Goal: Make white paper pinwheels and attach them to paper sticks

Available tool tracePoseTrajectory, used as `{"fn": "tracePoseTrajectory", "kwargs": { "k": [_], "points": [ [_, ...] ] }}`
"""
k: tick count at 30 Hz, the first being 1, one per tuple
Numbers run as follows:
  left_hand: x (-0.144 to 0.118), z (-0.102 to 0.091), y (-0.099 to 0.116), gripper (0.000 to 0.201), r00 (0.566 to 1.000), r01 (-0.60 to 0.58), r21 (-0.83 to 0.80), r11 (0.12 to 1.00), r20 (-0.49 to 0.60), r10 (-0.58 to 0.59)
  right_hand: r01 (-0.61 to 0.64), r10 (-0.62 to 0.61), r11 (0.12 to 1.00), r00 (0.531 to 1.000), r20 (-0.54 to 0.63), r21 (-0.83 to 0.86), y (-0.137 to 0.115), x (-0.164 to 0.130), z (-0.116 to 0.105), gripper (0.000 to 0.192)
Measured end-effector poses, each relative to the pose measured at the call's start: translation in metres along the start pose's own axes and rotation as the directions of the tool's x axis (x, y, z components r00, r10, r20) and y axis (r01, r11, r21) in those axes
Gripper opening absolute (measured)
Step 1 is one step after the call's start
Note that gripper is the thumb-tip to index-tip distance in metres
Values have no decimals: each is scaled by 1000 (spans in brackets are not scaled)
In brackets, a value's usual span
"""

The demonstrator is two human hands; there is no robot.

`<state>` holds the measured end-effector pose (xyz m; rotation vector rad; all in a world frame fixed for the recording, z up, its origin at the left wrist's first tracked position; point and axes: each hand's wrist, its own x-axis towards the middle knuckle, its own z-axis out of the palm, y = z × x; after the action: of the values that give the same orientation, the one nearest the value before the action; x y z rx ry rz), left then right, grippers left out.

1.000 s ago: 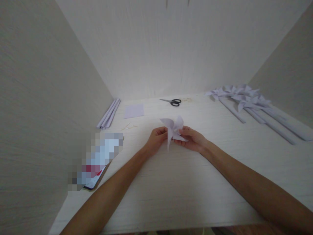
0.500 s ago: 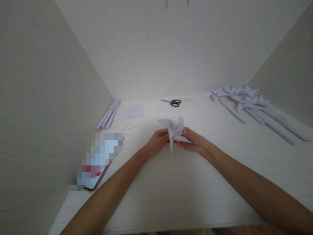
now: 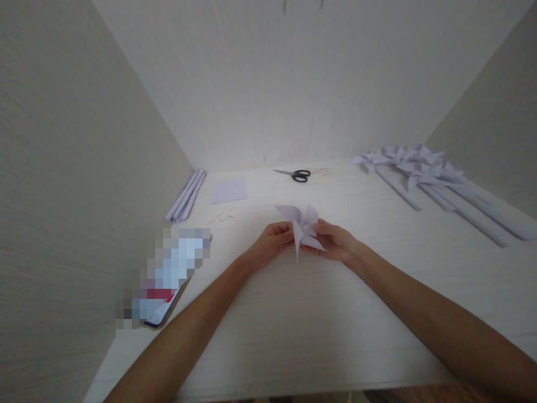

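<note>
A: While the white table (image 3: 293,336) lies lit, we log both hands together above its middle: left hand (image 3: 271,242) and right hand (image 3: 335,242) each pinch the paper pinwheel (image 3: 302,226).

B: We note scissors (image 3: 296,175) and a paper square (image 3: 229,191) behind it, paper sticks (image 3: 185,196) far left, finished pinwheels (image 3: 419,170) far right.

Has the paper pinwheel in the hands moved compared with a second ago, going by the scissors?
Barely. The paper pinwheel, held by the left hand and right hand, sits slightly lower and further right relative to the scissors.
</note>
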<state>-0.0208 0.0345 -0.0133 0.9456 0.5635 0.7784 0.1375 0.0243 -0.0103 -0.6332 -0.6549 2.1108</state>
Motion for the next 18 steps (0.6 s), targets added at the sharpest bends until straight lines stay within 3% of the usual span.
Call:
{"fn": "tracePoseTrajectory", "kwargs": {
  "k": [10, 18],
  "points": [
    [0, -3, 0, 22, 999, 21, -4, 1000, 40, -20, -59, 60, 998, 997, 47, -20, 1, 1, 0, 23],
    [0, -2, 4, 15, 999, -6, -49, 999, 37, 8, 3, -3, 1000, 1000, -26, -30, 4, 3, 2, 28]
  ]
}}
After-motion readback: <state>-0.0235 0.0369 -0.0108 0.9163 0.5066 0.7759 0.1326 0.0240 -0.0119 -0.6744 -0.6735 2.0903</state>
